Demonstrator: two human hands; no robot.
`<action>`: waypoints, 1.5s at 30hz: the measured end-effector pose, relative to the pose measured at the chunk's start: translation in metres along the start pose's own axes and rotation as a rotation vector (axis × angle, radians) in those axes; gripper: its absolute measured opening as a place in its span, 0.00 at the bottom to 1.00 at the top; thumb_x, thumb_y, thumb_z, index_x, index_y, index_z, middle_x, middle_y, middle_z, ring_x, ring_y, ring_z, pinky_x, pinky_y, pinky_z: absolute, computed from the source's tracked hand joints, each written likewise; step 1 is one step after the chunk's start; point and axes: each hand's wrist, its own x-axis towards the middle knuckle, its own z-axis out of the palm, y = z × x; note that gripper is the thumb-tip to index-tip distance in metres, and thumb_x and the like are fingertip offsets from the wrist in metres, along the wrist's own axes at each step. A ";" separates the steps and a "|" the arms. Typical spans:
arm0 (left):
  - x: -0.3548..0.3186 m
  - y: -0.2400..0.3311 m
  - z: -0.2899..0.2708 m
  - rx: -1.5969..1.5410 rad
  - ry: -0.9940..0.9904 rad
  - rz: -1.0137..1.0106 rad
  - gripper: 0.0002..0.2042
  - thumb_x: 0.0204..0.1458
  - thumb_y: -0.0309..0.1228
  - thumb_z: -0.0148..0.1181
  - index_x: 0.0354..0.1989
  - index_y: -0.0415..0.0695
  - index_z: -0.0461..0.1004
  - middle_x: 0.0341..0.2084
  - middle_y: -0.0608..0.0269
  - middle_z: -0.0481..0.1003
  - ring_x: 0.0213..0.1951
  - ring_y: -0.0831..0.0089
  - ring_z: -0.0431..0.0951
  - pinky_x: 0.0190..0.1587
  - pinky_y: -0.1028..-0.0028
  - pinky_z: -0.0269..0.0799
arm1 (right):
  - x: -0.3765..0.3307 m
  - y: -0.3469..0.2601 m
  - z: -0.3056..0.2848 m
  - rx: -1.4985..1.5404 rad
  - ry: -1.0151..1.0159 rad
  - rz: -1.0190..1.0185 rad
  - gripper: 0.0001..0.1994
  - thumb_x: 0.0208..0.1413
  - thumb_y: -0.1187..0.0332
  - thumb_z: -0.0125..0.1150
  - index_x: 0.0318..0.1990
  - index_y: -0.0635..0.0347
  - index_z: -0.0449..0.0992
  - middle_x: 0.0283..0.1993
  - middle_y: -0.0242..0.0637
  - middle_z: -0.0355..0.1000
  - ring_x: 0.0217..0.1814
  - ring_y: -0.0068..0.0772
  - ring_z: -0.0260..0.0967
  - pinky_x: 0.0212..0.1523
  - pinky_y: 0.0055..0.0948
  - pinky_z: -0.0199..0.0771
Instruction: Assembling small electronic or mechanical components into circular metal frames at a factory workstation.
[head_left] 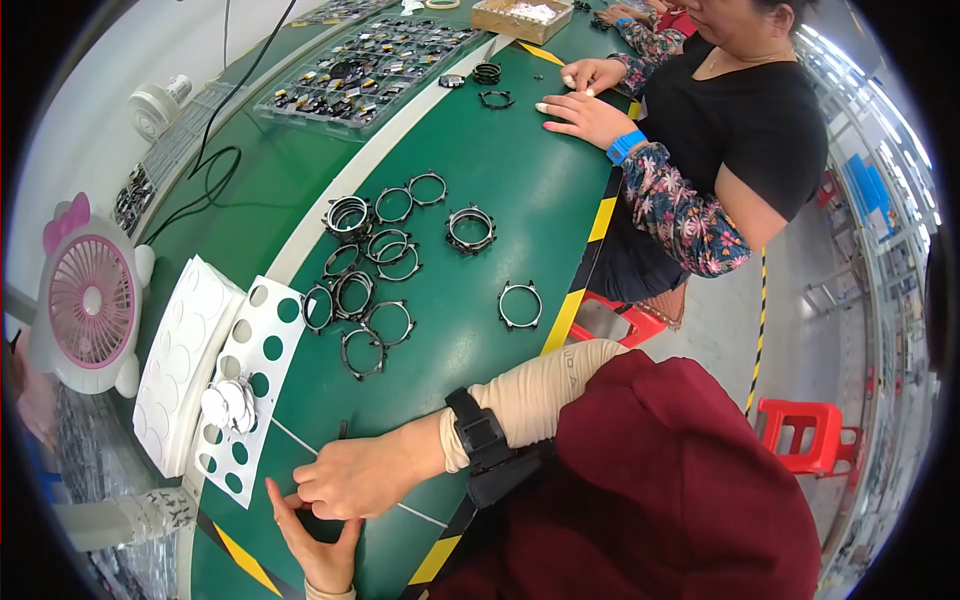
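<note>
Hands together at table edge: right hand (352, 478) curled over left hand (318, 545); grasp unclear; white punched sheet (255, 375) beside.

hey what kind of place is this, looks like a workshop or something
Most likely a small-parts assembly line in a factory: a long green workbench with hazard-striped edging, loose black rings laid out in batches, trays of small components, and a co-worker seated alongside.

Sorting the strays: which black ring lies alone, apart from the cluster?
The black ring lying by itself near the table's yellow-striped edge, right of the cluster of rings.
</note>
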 end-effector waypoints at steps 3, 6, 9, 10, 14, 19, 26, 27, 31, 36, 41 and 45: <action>-0.001 0.006 -0.003 -0.038 -0.001 -0.022 0.55 0.32 0.21 0.74 0.72 0.40 0.45 0.45 0.54 0.69 0.48 0.61 0.70 0.58 0.67 0.62 | 0.002 -0.004 -0.003 -0.025 0.030 0.008 0.09 0.38 0.66 0.64 0.22 0.64 0.78 0.26 0.36 0.69 0.35 0.36 0.67 0.23 0.32 0.69; -0.003 0.007 -0.005 -0.015 0.001 0.007 0.55 0.32 0.21 0.74 0.72 0.39 0.45 0.45 0.54 0.69 0.48 0.61 0.70 0.57 0.67 0.63 | 0.003 -0.008 -0.005 -0.028 0.030 0.007 0.09 0.38 0.66 0.64 0.22 0.64 0.78 0.27 0.36 0.69 0.35 0.36 0.67 0.23 0.32 0.70; -0.003 0.007 -0.006 -0.008 0.000 0.025 0.55 0.32 0.21 0.74 0.72 0.39 0.45 0.45 0.54 0.69 0.48 0.61 0.70 0.57 0.67 0.63 | 0.004 -0.009 -0.007 -0.031 0.030 0.007 0.09 0.38 0.66 0.64 0.22 0.64 0.78 0.27 0.36 0.69 0.36 0.36 0.67 0.24 0.32 0.70; -0.004 0.007 -0.006 -0.013 0.000 0.023 0.55 0.32 0.21 0.74 0.72 0.39 0.45 0.45 0.54 0.69 0.48 0.61 0.70 0.57 0.67 0.63 | 0.005 -0.010 -0.007 -0.027 0.027 0.006 0.09 0.38 0.66 0.64 0.23 0.64 0.78 0.27 0.36 0.69 0.36 0.36 0.67 0.24 0.32 0.70; -0.004 0.007 -0.008 -0.007 0.008 0.024 0.55 0.32 0.22 0.74 0.72 0.39 0.45 0.45 0.54 0.69 0.48 0.61 0.70 0.58 0.66 0.63 | 0.007 -0.010 -0.008 -0.022 0.015 0.004 0.09 0.38 0.66 0.64 0.23 0.63 0.78 0.28 0.36 0.70 0.36 0.36 0.67 0.24 0.32 0.70; -0.006 0.006 -0.010 0.004 0.004 0.022 0.55 0.32 0.23 0.75 0.72 0.40 0.45 0.46 0.53 0.69 0.49 0.60 0.70 0.58 0.66 0.63 | 0.009 -0.011 -0.008 -0.009 0.010 0.009 0.08 0.38 0.66 0.64 0.23 0.63 0.78 0.28 0.36 0.70 0.37 0.36 0.67 0.24 0.32 0.70; -0.006 0.011 -0.014 0.023 0.009 0.035 0.55 0.32 0.24 0.76 0.72 0.40 0.45 0.47 0.53 0.69 0.49 0.60 0.70 0.58 0.66 0.63 | 0.012 -0.014 -0.009 -0.013 0.020 0.008 0.08 0.39 0.66 0.63 0.22 0.63 0.77 0.28 0.36 0.70 0.37 0.36 0.67 0.24 0.32 0.70; -0.006 0.011 -0.015 0.033 0.023 0.043 0.55 0.32 0.24 0.76 0.72 0.40 0.45 0.47 0.53 0.69 0.49 0.60 0.70 0.58 0.66 0.63 | 0.012 -0.014 -0.009 -0.015 0.024 0.005 0.08 0.39 0.66 0.63 0.22 0.63 0.77 0.28 0.36 0.70 0.37 0.36 0.67 0.24 0.32 0.70; -0.006 0.014 -0.018 -0.006 -0.004 0.002 0.55 0.32 0.24 0.76 0.72 0.40 0.45 0.48 0.53 0.68 0.49 0.60 0.70 0.58 0.66 0.63 | 0.014 -0.016 -0.011 -0.023 0.013 0.011 0.08 0.39 0.66 0.63 0.23 0.63 0.77 0.28 0.36 0.70 0.37 0.36 0.67 0.24 0.32 0.70; -0.007 0.015 -0.016 -0.004 -0.004 0.041 0.55 0.32 0.23 0.76 0.72 0.40 0.45 0.48 0.53 0.68 0.49 0.59 0.70 0.58 0.66 0.63 | 0.012 -0.018 -0.014 -0.014 0.004 0.016 0.08 0.39 0.66 0.63 0.23 0.63 0.77 0.29 0.35 0.70 0.37 0.36 0.67 0.24 0.33 0.70; -0.007 0.013 -0.015 0.012 -0.001 0.037 0.55 0.32 0.22 0.76 0.72 0.39 0.45 0.48 0.53 0.69 0.49 0.59 0.70 0.58 0.66 0.63 | 0.011 -0.016 -0.014 -0.014 0.018 -0.004 0.08 0.39 0.66 0.63 0.23 0.63 0.77 0.30 0.36 0.70 0.38 0.37 0.67 0.24 0.33 0.70; -0.002 0.011 -0.009 -0.016 -0.003 0.037 0.55 0.32 0.22 0.76 0.72 0.39 0.45 0.47 0.53 0.69 0.49 0.60 0.70 0.58 0.66 0.63 | 0.007 -0.012 -0.017 -0.034 0.015 -0.008 0.08 0.39 0.66 0.63 0.23 0.63 0.76 0.30 0.36 0.70 0.37 0.37 0.67 0.24 0.33 0.70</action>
